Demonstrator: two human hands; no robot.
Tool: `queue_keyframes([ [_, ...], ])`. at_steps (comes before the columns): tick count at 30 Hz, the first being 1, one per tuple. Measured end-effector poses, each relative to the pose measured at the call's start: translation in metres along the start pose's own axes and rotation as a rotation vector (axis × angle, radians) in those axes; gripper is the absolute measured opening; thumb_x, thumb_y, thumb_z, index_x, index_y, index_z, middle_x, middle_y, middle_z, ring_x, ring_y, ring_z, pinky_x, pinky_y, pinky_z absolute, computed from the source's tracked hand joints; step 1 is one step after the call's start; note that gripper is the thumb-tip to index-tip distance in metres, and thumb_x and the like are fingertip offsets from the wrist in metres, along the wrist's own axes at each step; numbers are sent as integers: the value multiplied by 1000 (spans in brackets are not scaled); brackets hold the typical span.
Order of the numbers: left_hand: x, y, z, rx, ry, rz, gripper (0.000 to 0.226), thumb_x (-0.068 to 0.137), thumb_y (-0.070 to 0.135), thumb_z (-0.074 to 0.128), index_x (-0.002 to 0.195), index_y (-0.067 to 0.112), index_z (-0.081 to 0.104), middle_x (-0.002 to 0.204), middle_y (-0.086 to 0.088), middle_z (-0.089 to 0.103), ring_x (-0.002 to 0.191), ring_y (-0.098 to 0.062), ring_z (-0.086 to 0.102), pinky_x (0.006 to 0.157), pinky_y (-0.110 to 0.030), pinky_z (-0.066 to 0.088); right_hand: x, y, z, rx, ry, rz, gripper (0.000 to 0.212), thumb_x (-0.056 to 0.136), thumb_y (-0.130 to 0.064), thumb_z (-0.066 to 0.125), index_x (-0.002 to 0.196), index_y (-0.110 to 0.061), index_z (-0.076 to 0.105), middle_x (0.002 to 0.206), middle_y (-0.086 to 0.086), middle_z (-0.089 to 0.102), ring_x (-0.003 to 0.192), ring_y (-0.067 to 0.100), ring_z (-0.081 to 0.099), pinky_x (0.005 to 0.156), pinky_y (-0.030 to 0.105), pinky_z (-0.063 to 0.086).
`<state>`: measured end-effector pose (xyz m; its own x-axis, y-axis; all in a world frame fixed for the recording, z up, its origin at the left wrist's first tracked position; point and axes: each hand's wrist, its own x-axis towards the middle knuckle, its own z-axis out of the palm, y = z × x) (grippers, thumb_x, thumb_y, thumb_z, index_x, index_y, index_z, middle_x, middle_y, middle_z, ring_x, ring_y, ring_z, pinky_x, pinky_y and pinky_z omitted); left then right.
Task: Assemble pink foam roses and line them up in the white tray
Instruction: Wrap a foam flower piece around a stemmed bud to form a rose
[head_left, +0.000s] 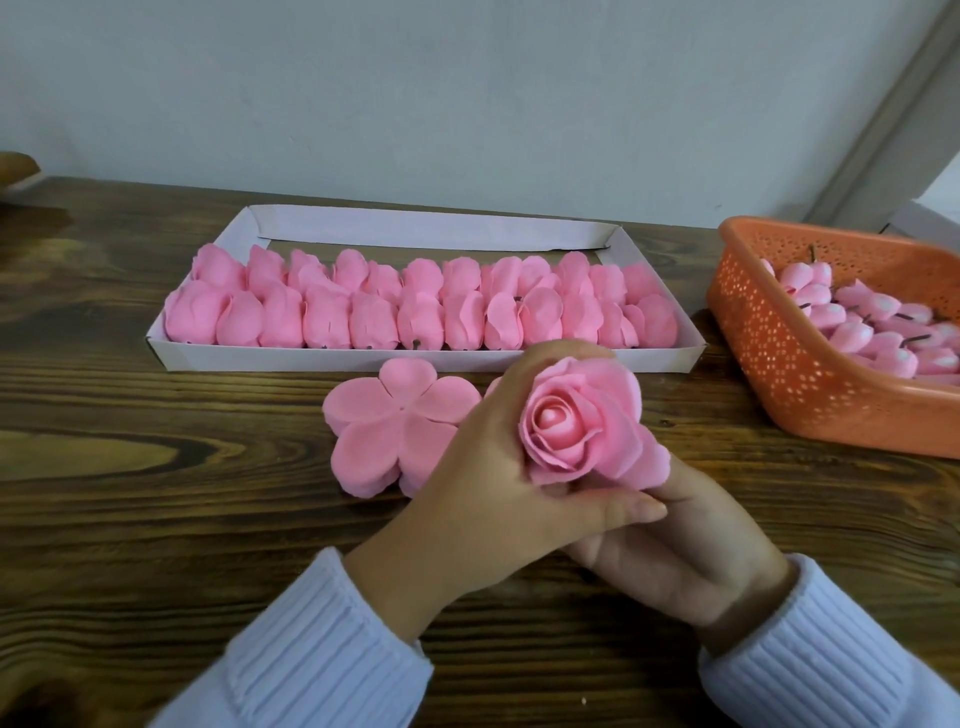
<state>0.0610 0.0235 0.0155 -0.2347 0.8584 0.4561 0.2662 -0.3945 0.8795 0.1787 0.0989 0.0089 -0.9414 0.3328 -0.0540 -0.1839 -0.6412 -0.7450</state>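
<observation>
A pink foam rose (582, 423) with its petals wrapped round a bud is held above the table. My left hand (498, 467) curls round its left side and base. From below and to the right, my right hand (685, 540) grips the underside of the same rose. A stack of flat five-petal foam pieces (384, 426) lies on the table just left of my hands. Behind them the white tray (426, 358) holds two rows of finished pink roses (415, 306) lying on their sides.
An orange perforated basket (810, 374) at the right holds several pink buds (872, 332) with short dark stems. The dark wooden table (156, 519) meets a pale wall behind the tray. The far strip of the tray has no roses.
</observation>
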Motion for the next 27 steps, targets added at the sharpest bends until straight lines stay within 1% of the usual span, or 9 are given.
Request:
queue_keyframes([
  [5, 1, -1, 0, 8, 38, -12, 71, 55, 22, 89, 115, 35, 52, 102, 25, 63, 94, 5, 62, 81, -9, 46, 1, 1, 0, 43, -63, 19, 51, 78, -28, 77, 123, -6, 64, 126, 16, 62, 115, 25, 61, 95, 37, 52],
  [8, 0, -3, 0, -33, 67, -39, 56, 60, 19, 86, 108, 31, 59, 100, 19, 68, 94, 0, 65, 80, -13, 50, 1, 1, 0, -25, -19, 28, 66, 66, -36, 86, 123, -9, 65, 129, 14, 61, 118, 24, 59, 99, 38, 50],
  [10, 0, -1, 0, -24, 123, -35, 50, 60, 19, 85, 99, 40, 61, 94, 24, 68, 89, 5, 65, 75, -7, 48, 1, 1, -1, -68, 20, 36, 73, 61, -40, 88, 123, -8, 65, 130, 15, 61, 115, 25, 60, 98, 39, 48],
  [13, 0, -1, -1, -41, 226, -45, 43, 59, 32, 85, 94, 35, 61, 87, 19, 69, 83, 3, 66, 71, -11, 51, 1, -1, -2, -133, 90, 13, 62, 58, -42, 87, 109, -10, 72, 106, 14, 69, 88, 21, 68, 74, 30, 57],
  [15, 2, -2, -2, -63, 275, -58, 41, 60, 38, 80, 94, 28, 61, 86, 14, 69, 82, -1, 67, 69, -16, 53, 1, -2, -2, -233, 183, -70, 43, 73, -38, 76, 102, -6, 71, 87, 16, 67, 68, 20, 67, 53, 25, 52],
  [17, 2, -3, -3, -78, 301, -63, 41, 59, 35, 85, 92, 30, 60, 83, 17, 69, 79, 0, 67, 65, -14, 52, 0, -2, -3, -385, 274, -214, 30, 91, -24, 54, 99, 3, 63, 77, 17, 63, 58, 20, 61, 44, 23, 45],
  [21, 2, -3, -2, -33, 244, -90, 43, 60, 33, 85, 94, 33, 57, 84, 17, 68, 77, 0, 66, 64, -16, 53, -3, 1, -1, -646, 321, -494, 25, 82, -32, 57, 80, -8, 60, 63, 8, 59, 53, 16, 52, 46, 20, 40],
  [25, 2, -8, -2, 0, 125, -170, 51, 59, 22, 82, 102, 28, 55, 87, 9, 67, 82, -13, 68, 67, -43, 60, -4, 2, 2, -841, 387, -615, 22, 80, -32, 66, 80, -11, 61, 60, 2, 61, 53, 5, 57, 51, 15, 45],
  [27, 2, -9, -1, 46, 106, -169, 51, 59, 21, 80, 102, 30, 54, 87, 12, 66, 82, -10, 67, 70, -37, 59, -6, 1, 2, -913, 441, -655, 21, 79, -33, 67, 79, -13, 62, 61, 4, 62, 52, 8, 57, 48, 24, 47],
])
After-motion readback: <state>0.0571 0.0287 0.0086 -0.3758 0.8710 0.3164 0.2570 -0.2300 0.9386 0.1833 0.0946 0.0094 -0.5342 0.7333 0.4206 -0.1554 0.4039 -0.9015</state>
